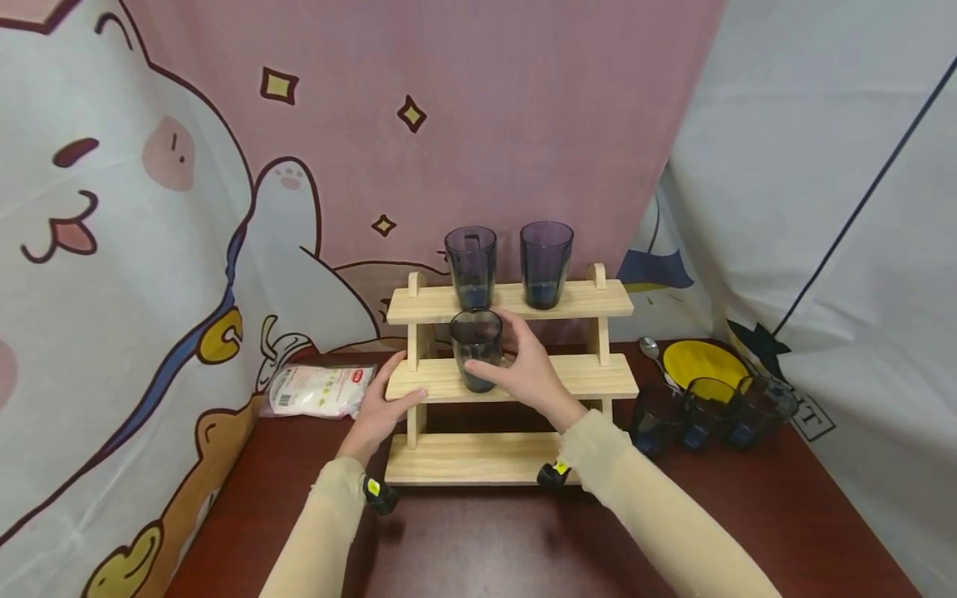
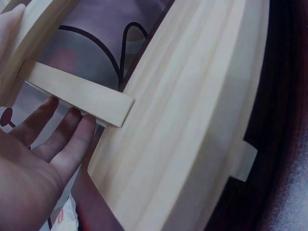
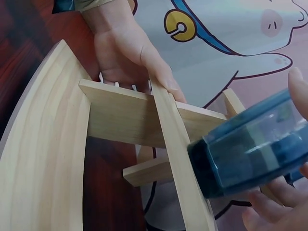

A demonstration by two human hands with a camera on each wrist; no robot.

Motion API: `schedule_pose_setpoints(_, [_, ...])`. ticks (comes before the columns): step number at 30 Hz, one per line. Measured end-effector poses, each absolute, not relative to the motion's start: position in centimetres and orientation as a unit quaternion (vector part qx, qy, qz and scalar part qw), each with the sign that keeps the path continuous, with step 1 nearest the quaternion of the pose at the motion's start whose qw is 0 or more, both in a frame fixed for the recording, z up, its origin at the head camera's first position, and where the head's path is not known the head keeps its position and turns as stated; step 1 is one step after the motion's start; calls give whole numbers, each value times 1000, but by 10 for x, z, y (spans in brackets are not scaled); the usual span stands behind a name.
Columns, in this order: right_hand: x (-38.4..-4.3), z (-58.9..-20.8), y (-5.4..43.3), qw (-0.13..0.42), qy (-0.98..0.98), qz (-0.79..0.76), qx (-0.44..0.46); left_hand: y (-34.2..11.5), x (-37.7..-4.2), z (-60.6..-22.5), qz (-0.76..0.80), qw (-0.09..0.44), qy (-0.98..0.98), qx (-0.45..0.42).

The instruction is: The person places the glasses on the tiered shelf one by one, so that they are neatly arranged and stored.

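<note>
A three-tier wooden shelf rack [image 1: 449, 459] stands on the table. My right hand [image 1: 534, 378] grips a dark tinted drinking glass [image 1: 473, 340], upright at the left part of the middle tier. In the right wrist view the base of the glass [image 3: 250, 144] is at the tier board, fingers and thumb on either side of it. My left hand [image 1: 380, 413] holds the left end of the rack, thumb on the middle tier. Its fingers [image 2: 72, 149] touch the side upright in the left wrist view. On the top tier stand two purplish glasses, one left [image 1: 471, 257] and one right [image 1: 547, 262].
On the right side of the table are several dark glasses [image 1: 695, 419], a yellow plate [image 1: 703, 363] and a metal spoon [image 1: 652, 350]. A white plastic-wrapped package [image 1: 321, 390] lies left of the rack. A cartoon-printed cloth [image 1: 523, 108] hangs close behind.
</note>
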State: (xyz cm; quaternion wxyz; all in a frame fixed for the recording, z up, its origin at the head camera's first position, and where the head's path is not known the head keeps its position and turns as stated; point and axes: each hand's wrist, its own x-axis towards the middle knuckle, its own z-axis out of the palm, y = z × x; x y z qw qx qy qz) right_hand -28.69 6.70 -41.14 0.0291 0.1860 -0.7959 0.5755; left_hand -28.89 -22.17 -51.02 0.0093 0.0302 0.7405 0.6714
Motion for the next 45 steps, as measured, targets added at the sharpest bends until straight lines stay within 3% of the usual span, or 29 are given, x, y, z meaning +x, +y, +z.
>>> schedule_pose_setpoints(14, [-258, -415, 119, 40, -788, 578, 209, -222, -289, -511, 676, 10, 737, 31])
schedule_pose_setpoints(33, [-225, -426, 202, 151, -821, 512, 201, -221, -288, -509, 673, 0, 739, 40])
schedule_pose_setpoints(45, [-214, -426, 258, 216, -849, 465, 128, -221, -287, -509, 679, -5, 734, 38])
